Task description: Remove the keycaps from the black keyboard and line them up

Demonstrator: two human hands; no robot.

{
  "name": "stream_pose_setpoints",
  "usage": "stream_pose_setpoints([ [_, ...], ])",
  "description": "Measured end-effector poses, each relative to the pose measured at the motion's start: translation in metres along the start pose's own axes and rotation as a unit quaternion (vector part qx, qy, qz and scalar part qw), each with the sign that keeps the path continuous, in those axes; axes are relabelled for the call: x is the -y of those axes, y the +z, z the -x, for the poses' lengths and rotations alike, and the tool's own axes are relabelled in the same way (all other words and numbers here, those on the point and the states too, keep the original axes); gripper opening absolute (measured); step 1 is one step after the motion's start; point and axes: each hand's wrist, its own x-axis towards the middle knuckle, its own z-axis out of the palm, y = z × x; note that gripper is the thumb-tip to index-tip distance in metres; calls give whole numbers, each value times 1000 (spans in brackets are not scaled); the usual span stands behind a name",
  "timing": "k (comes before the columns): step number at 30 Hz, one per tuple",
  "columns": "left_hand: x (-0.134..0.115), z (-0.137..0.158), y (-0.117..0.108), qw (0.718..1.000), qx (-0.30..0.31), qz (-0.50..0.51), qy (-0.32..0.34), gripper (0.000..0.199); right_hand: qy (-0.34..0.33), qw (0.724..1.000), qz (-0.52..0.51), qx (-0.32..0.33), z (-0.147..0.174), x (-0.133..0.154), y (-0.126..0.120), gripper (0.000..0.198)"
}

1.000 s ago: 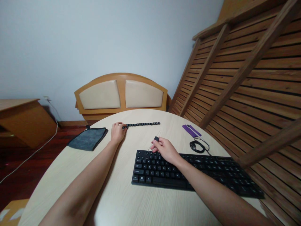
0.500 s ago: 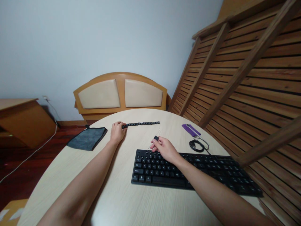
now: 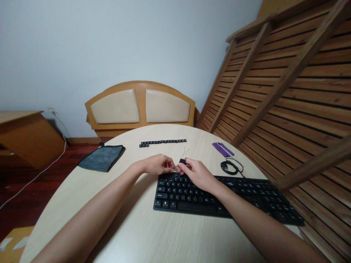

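A black keyboard [image 3: 192,207] lies in front of me on the round table. Over its upper left keys, my right hand [image 3: 195,171] is closed on a wire keycap puller [image 3: 182,160], its black grip between thumb and fingers and thin wires jutting out at the far end. Close beside it, at the puller's near end, my left hand [image 3: 161,165] has its fingertips pinched together; what they hold is too small to make out. Farther back lies a long row of loose black keycaps [image 3: 163,141], with a few more in a short second row at its left end.
A folded grey cloth [image 3: 101,158] lies at the table's left. On the right are a purple cloth strip [image 3: 222,149] and the keyboard's coiled cable [image 3: 229,167]. Beyond the table [image 3: 153,237] stand a padded headboard [image 3: 140,106] and a leaning slatted wooden frame [image 3: 285,91].
My left hand has left the keycap row and moved right and nearer, to the puller by my right hand. The short second row it covered now shows. My right hand stays over the keyboard.
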Motion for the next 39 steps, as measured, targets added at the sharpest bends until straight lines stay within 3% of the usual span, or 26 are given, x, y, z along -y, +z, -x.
stream_pose_setpoints([
  [5,-13,8,-1,997,50,-34,-38,27,-2,1000,-7,20,2,4,3,30],
  [9,-16,14,-3,996,52,-48,-45,35,-1,999,26,27,5,4,6,31],
  [12,-20,16,-3,995,47,-72,-52,36,-14,993,115,23,8,6,8,33],
  [15,-23,18,-3,994,43,-91,-53,32,-63,969,238,9,11,8,11,35],
  [18,-24,20,-2,995,35,-85,-38,29,-105,953,284,5,12,8,13,35],
  [21,-23,22,-1,996,15,-80,-28,31,-88,965,246,-5,11,6,12,34],
  [26,-22,22,2,999,-3,-47,-27,34,-18,996,92,16,7,3,6,33],
  [31,-22,21,2,999,-3,-31,-29,34,-1,999,32,10,3,-6,7,33],
  [36,-23,20,4,999,-1,-25,-44,40,84,994,-74,-15,-3,-16,9,37],
  [39,-25,19,5,998,-17,-21,-52,36,94,991,-92,-37,-4,-16,9,36],
])
